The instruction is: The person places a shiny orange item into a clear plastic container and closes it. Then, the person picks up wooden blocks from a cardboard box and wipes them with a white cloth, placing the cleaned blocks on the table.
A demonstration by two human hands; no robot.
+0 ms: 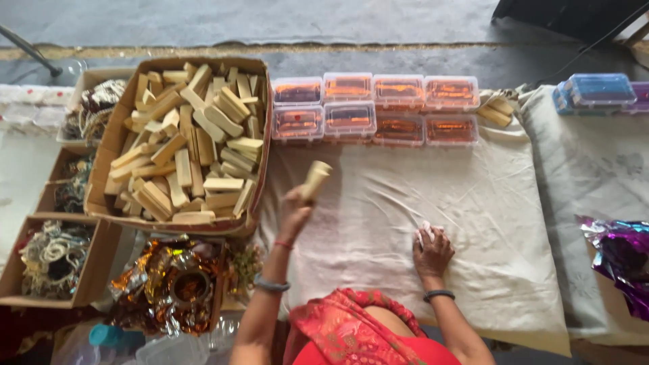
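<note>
Red cloth [351, 331] drapes the person at the bottom edge, both forearms reaching up from it over a pale sheet [473, 203]. Left hand [295, 209], wrist ringed by a red thread and a grey bangle, is clenched around the lower end of a stick [315, 180], a pale, tan, squared wooden piece with a blunt, lighter top face. Its long axis tilts up and slightly right from the fist, the free end pointing away from the person toward a double row of clear boxes [375, 108] with orange contents, well beyond the grip. Just left of the fist sits a carton [260, 169] heaped with similar sticks lying at all angles. Right hand [431, 250], well to the right of the stick, rests knuckles-up on the sheet, fingers curled over a small whitish thing [426, 230]; what it is cannot be told. Crumpled orange foil [169, 280] lies below the carton, purple foil [622, 260] far right, and blue boxes [598, 91] sit at the top right.
</note>
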